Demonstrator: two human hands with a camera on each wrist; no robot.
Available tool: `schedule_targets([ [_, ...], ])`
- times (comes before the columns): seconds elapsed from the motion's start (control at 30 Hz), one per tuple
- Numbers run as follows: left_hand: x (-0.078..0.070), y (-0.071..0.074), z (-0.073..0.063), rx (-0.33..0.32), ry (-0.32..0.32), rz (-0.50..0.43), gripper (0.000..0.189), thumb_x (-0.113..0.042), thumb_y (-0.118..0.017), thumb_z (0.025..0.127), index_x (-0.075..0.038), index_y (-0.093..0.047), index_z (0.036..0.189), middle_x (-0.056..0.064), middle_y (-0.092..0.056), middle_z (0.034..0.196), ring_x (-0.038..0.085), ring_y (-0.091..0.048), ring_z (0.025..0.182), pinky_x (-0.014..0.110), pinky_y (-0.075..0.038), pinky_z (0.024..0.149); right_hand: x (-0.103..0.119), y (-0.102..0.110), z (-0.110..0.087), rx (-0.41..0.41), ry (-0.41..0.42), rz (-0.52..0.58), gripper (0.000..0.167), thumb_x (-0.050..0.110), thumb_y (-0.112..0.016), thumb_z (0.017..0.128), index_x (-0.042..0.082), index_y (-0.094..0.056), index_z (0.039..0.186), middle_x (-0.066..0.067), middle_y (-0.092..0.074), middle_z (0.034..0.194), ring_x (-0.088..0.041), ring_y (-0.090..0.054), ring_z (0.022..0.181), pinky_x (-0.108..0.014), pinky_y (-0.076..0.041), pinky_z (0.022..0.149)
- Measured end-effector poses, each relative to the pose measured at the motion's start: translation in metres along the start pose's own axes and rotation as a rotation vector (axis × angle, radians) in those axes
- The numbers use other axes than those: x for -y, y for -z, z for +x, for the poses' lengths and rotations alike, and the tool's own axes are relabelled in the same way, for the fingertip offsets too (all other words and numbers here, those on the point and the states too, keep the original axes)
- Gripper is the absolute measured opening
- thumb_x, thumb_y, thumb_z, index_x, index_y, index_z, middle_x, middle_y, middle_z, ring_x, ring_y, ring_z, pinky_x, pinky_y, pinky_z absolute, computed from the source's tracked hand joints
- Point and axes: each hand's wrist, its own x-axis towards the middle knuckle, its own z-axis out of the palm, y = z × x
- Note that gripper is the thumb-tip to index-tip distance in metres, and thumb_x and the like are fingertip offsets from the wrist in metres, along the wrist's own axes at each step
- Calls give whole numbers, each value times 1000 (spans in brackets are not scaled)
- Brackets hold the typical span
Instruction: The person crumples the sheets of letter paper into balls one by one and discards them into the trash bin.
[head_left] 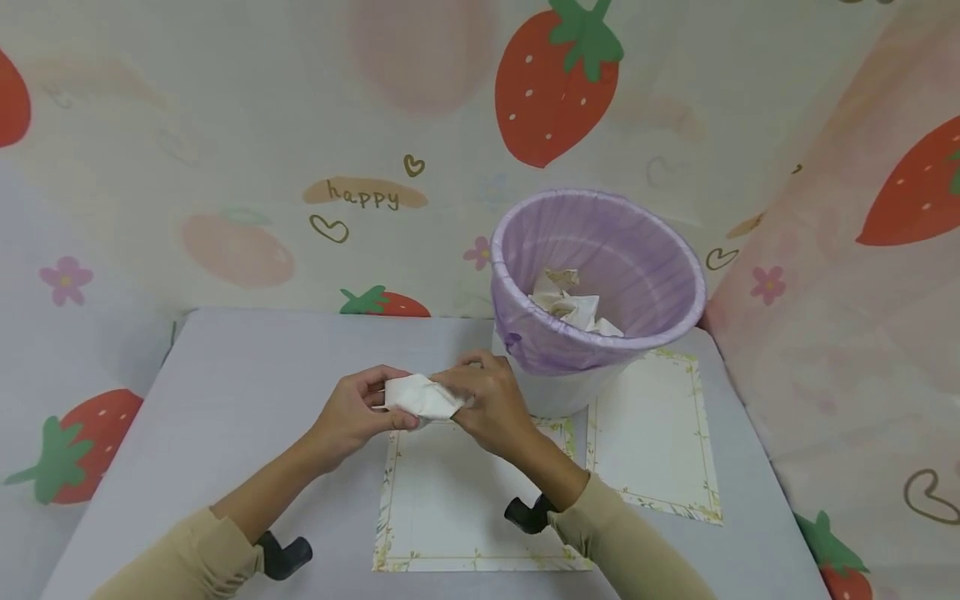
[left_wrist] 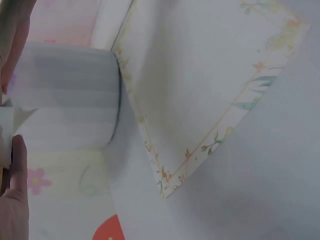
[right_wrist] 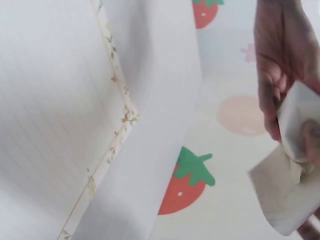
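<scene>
A white piece of paper [head_left: 422, 397], folded and crumpled, is between my two hands above the table. On its left end, the left hand [head_left: 358, 410] pinches it with the thumb below and the fingers above. The right hand [head_left: 493, 402] grips the other end, its fingers curled and partly hiding the paper. In the right wrist view the paper [right_wrist: 278, 186] shows a broad flap hanging below a bunched fold. The left wrist view catches only the paper's edge [left_wrist: 6, 131] beside a thumb [left_wrist: 18, 167].
Just beyond the right hand stands a bin with a purple liner [head_left: 558, 360], crumpled papers [head_left: 581, 313] inside. Two flower-bordered sheets lie on the table, one sheet [head_left: 465, 508] under the hands and another sheet [head_left: 652, 433] at the right. Strawberry-print cloth [head_left: 262, 125] hangs behind.
</scene>
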Motion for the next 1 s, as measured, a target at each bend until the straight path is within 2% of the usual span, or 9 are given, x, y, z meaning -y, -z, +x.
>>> schedule_targets([
  [0.13, 1, 2, 2, -84, -24, 31, 53, -3, -88, 72, 5, -61, 116, 19, -65, 108, 21, -70, 91, 32, -60, 76, 7, -3, -3, -59, -21, -143, 35, 10, -90, 72, 10, -78, 106, -1, -75, 104, -20, -62, 97, -36, -49, 83],
  [0.23, 0, 2, 3, -119, -50, 51, 50, -1, -88, 71, 5, -62, 113, 20, -66, 108, 20, -71, 90, 31, -60, 75, 11, -5, -5, -76, -60, -116, 35, 5, -88, 72, 4, -77, 105, -7, -75, 102, -20, -68, 93, -33, -56, 82],
  [0.37, -2, 0, 3, -146, -74, 66, 45, -1, -88, 71, 6, -63, 107, 20, -67, 105, 19, -71, 86, 30, -60, 74, 12, -6, -5, -10, -138, 59, 37, 3, -85, 77, -2, -73, 111, -12, -75, 104, -21, -73, 90, -30, -58, 80],
  [0.5, 0, -2, 2, -163, -77, 64, 39, 0, -88, 71, 6, -64, 101, 18, -68, 98, 18, -70, 81, 29, -60, 71, 11, -5, -3, 116, -229, 313, 50, 7, -84, 80, -5, -65, 125, -15, -69, 119, -21, -70, 104, -26, -56, 87],
  [0.6, 1, -3, 1, -162, -84, 63, 36, 1, -87, 71, 7, -65, 98, 18, -68, 93, 18, -71, 77, 29, -60, 69, 9, -4, -2, 185, -287, 461, 61, 10, -85, 79, -5, -59, 133, -15, -64, 129, -20, -65, 113, -24, -53, 90],
  [0.73, 0, -6, 0, -118, -103, 47, 32, 2, -87, 72, 8, -65, 95, 18, -69, 89, 19, -71, 75, 30, -60, 68, 6, -4, -3, 235, -323, 562, 62, 10, -84, 80, -4, -58, 134, -14, -65, 128, -17, -66, 109, -25, -55, 88],
  [0.9, -1, -7, -2, -32, -80, 2, 28, 2, -85, 73, 8, -63, 90, 15, -71, 86, 19, -71, 72, 29, -60, 66, 1, -3, -6, 297, -284, 653, 48, 6, -82, 81, -5, -65, 125, -13, -71, 115, -14, -68, 95, -28, -58, 81],
  [1.0, -3, -9, -3, -12, -75, 4, 27, 0, -85, 75, 7, -63, 90, 15, -70, 85, 19, -71, 71, 29, -60, 66, -1, -2, -6, 310, -257, 671, 42, 4, -81, 81, -5, -68, 121, -14, -72, 112, -12, -67, 93, -28, -57, 81],
])
